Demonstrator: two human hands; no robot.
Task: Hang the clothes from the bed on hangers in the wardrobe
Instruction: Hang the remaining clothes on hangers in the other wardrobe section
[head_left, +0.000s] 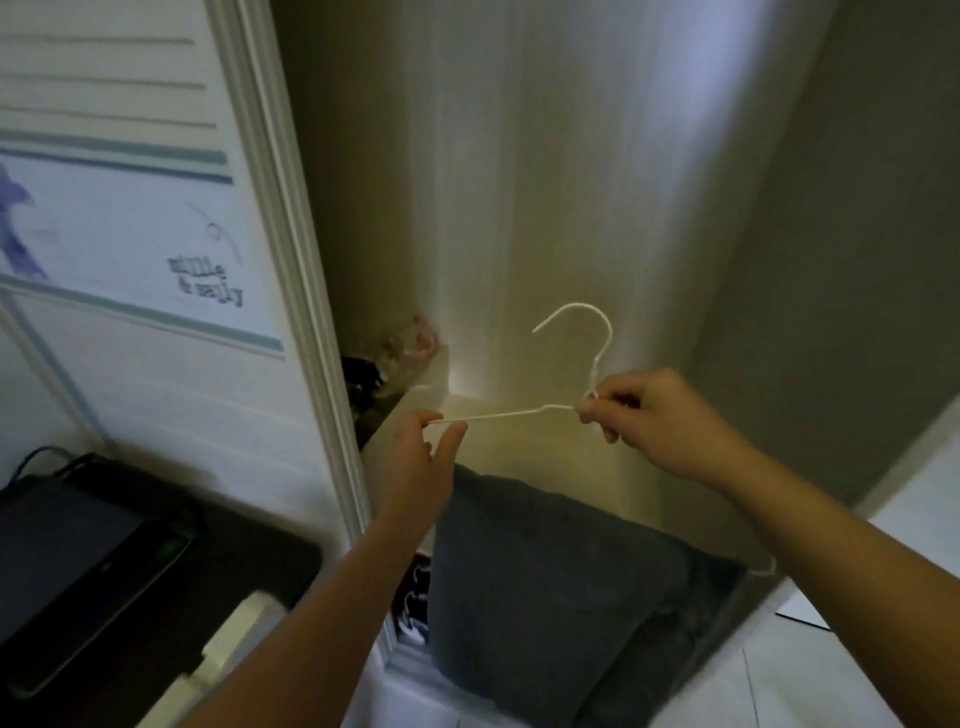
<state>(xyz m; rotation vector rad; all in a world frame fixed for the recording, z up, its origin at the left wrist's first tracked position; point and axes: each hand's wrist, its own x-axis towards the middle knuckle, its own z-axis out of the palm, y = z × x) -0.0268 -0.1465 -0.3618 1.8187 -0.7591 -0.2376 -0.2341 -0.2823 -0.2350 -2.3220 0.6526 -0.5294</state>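
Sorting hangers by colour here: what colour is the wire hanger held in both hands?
White; the hanger shows best in the head view, against the pale wardrobe wall.

hanger: plain white wire | folded cloth: solid dark slate grey | wardrobe wall: cream | door panel: white, blue-grey stripes, purple print, dark lettering | tablet: black, green edge

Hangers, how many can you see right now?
1. A white wire hanger is held in front of the wardrobe, the left hand pinching its arm's end and the right hand pinching the neck under the hook. More may hang out of view.
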